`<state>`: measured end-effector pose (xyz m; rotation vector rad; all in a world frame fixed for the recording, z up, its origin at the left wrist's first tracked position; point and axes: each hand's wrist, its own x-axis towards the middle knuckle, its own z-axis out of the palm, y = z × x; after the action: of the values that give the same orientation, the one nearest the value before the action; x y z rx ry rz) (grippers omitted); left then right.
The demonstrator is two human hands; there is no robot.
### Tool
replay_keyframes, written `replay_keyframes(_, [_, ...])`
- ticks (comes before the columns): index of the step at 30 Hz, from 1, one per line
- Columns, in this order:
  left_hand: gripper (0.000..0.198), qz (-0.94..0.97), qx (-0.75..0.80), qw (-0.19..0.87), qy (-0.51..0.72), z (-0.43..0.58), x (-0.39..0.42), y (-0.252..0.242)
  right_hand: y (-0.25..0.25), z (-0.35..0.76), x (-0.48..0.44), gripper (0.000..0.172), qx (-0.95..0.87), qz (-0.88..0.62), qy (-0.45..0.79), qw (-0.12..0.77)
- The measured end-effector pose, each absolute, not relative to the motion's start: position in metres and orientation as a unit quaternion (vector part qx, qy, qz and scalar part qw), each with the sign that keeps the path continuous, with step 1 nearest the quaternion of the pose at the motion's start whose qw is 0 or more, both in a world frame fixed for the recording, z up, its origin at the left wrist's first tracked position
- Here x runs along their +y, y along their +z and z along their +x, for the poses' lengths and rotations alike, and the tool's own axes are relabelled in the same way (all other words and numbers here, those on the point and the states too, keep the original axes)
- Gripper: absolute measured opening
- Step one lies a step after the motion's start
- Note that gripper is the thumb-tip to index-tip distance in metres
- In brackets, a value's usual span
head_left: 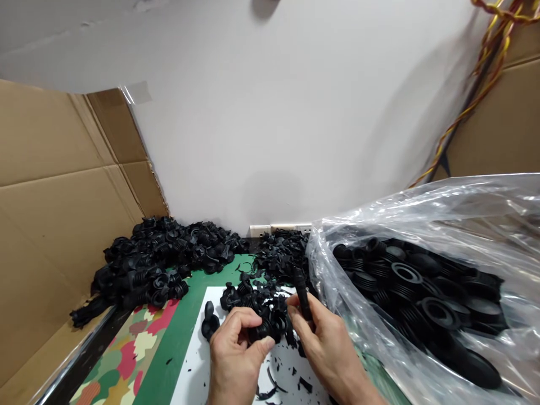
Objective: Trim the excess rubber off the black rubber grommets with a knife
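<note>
My left hand is closed, thumb and fingers pinching a black ribbed rubber boot over the white board. Beside it, my right hand is wrapped round a black pen-like tool, whose upper end points up and away; its working tip is hidden. Just beyond my hands lies a small heap of black rubber boots. A single black rubber part stands left of my left hand. Thin black rubber trimmings are scattered on the white board between my wrists.
A large pile of black rubber parts is at the back left, with a heap of scraps by the wall socket strip. On the right, a clear plastic bag holds black ribbed boots. Cardboard stands left.
</note>
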<state>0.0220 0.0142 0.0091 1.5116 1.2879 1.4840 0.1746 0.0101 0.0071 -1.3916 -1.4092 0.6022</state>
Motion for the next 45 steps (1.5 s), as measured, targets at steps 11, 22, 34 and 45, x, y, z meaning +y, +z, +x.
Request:
replay_keyframes(11, [0.021, 0.432, 0.516, 0.474, 0.568, 0.028, 0.014, 0.027, 0.008, 0.175, 0.008, 0.032, -0.56, -0.513, 0.36, 0.542])
replay_keyframes(22, [0.025, 0.434, 0.497, 0.491, 0.569, 0.027, 0.015, 0.023, 0.017, 0.163, 0.008, 0.023, -0.531, -0.464, 0.525, 0.477])
replay_keyframes(34, [0.027, 0.401, 0.495, 0.517, 0.572, 0.025, 0.02, 0.034, 0.011, 0.159, 0.01, 0.039, -0.39, -0.428, 0.626, 0.523])
replay_keyframes(45, [0.028, 0.451, 0.478, 0.548, 0.518, 0.021, 0.018, 0.027, 0.016, 0.158, 0.008, 0.04, -0.313, -0.4, 0.678, 0.532])
